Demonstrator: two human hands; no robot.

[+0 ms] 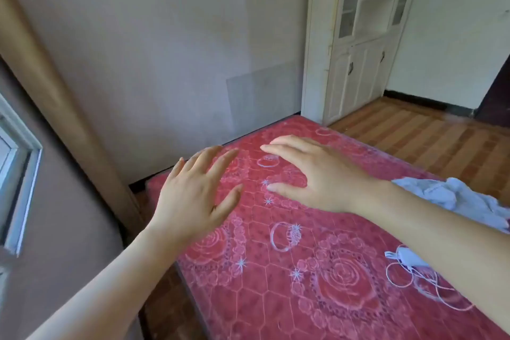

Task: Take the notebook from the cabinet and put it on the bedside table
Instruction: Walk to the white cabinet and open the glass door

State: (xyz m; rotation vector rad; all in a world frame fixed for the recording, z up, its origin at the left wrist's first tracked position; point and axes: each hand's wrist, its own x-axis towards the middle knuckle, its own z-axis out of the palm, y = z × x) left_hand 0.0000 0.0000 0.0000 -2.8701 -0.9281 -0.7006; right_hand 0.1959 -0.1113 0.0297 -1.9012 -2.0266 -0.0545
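Note:
A tall white cabinet (361,36) stands at the far right against the wall, with glass upper doors and closed lower doors. No notebook or bedside table shows in this view. My left hand (193,196) and my right hand (314,174) are stretched out side by side above a red patterned mattress (317,270), fingers spread and straight, holding nothing.
A white charger with a coiled cable (414,270) lies on the mattress at the right. A pale blue cloth (463,199) is crumpled at the mattress's right edge. Wooden floor (427,141) stretches between bed and cabinet. A window frame (19,174) is at the left.

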